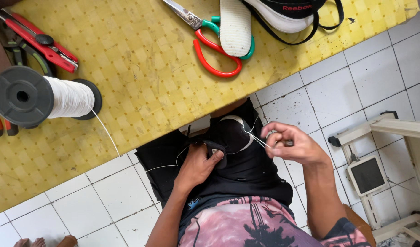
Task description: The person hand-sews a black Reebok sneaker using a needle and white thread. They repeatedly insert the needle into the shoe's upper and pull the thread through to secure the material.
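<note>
My left hand presses a black shoe with a white sole edge down on my lap. My right hand pinches a thin white thread that runs taut from the shoe's heel area. Whether a needle is between the fingers is too small to tell. A second strand of white thread leads from my lap up to a big black spool of white thread lying on its side on the yellow table.
On the table lie red-handled scissors, a white insole, another black shoe with white sole and a red utility knife beside pliers. A white metal frame stands on the tiled floor at right.
</note>
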